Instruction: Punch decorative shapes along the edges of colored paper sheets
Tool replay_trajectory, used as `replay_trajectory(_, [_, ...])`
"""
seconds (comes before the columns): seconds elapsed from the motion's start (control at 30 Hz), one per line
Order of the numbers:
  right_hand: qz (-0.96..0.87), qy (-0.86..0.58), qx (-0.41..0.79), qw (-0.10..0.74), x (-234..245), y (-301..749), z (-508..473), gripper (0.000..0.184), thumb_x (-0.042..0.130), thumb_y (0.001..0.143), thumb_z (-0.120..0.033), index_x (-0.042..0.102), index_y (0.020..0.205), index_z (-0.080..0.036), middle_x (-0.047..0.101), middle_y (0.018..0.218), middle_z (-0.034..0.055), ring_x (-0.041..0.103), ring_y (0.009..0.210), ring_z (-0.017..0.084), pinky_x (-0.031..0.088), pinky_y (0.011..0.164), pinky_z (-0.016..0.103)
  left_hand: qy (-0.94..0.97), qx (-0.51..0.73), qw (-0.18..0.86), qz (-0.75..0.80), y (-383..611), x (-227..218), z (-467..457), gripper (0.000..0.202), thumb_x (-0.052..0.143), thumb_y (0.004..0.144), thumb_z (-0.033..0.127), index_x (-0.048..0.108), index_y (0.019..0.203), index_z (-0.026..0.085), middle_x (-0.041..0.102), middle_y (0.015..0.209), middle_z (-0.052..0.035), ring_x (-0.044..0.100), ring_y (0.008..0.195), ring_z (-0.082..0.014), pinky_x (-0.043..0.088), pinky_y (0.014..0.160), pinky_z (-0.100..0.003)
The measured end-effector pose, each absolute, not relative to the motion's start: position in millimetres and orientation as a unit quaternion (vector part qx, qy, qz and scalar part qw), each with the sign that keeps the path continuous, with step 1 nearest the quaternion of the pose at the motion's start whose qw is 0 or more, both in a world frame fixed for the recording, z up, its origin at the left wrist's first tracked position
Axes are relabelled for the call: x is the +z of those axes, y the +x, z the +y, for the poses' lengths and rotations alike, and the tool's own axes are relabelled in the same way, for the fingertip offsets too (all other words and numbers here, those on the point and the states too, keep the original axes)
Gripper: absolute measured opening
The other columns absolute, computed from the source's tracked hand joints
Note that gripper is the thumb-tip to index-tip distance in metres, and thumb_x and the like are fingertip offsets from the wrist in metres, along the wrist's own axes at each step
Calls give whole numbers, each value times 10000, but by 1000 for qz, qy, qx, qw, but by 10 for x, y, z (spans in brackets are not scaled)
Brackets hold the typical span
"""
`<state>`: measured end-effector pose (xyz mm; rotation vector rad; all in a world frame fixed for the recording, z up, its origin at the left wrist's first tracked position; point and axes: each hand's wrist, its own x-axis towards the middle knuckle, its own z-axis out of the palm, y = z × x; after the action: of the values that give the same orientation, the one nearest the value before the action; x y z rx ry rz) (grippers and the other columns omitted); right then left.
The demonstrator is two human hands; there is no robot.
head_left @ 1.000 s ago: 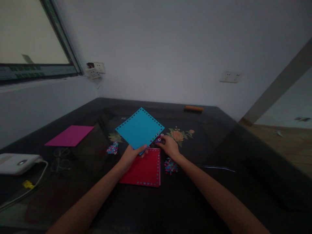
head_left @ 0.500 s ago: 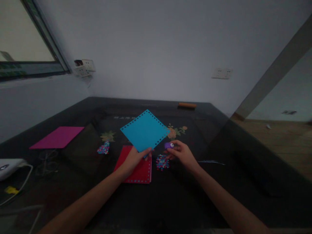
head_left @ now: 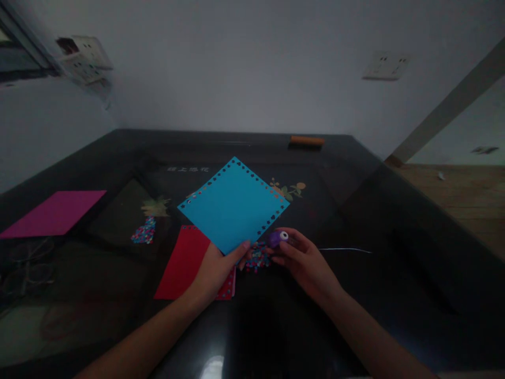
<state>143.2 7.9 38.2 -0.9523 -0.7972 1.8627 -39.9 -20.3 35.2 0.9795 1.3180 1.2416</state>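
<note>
My left hand (head_left: 215,271) pinches the near corner of a blue square sheet (head_left: 232,205) with small holes punched along its edges, held tilted above the dark table (head_left: 355,221). My right hand (head_left: 305,260) is closed round a small purple hole punch (head_left: 277,238) right next to the sheet's lower right edge. Under my left hand lies a red sheet (head_left: 185,263) with punched edges. A little heap of coloured punched bits (head_left: 256,258) sits between my two hands.
A pink sheet (head_left: 53,213) lies at the far left. A second heap of punched bits (head_left: 144,231) lies left of the red sheet. An orange stick (head_left: 306,140) rests at the table's far edge by the wall. Glasses (head_left: 23,263) lie at the near left.
The view has tipped downward and closer. The blue sheet has come nearer and lies flatter. My right hand has carried the purple punch from the table to the sheet's lower right edge.
</note>
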Motion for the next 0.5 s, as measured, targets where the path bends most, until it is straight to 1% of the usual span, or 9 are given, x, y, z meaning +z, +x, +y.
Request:
replay_trajectory(0.1, [-279,-387,762,438,374,1418,82,323,804,656,-291,680,947,-223,702,898,37,684,804,169,549,754,301,433,489,500,568,-391,401,-228,300,690,704,416,546,604,173,569,517,6,503,469,-127,402,502,-259])
replay_trajectory(0.3, [-248,-383,783,422,337,1416,56,331,800,666,-268,706,981,-235,711,946,40,686,809,172,553,789,333,451,460,484,592,-393,409,-258,276,660,710,410,560,599,179,597,520,-9,533,462,-139,423,483,-262])
replay_trajectory(0.4, [-254,-377,787,417,336,1409,30,394,811,641,-216,708,1020,-236,697,1058,41,665,908,177,531,865,344,455,456,460,611,-391,434,-262,271,645,719,395,558,584,177,602,513,-10,549,466,-141,445,495,-260])
replay_trajectory(0.5, [-259,-372,785,422,349,1393,7,409,806,644,-227,707,1041,-244,692,1100,38,642,976,178,516,892,337,453,455,441,628,-379,464,-266,278,636,719,391,549,563,178,586,486,-5,545,447,-138,449,480,-254])
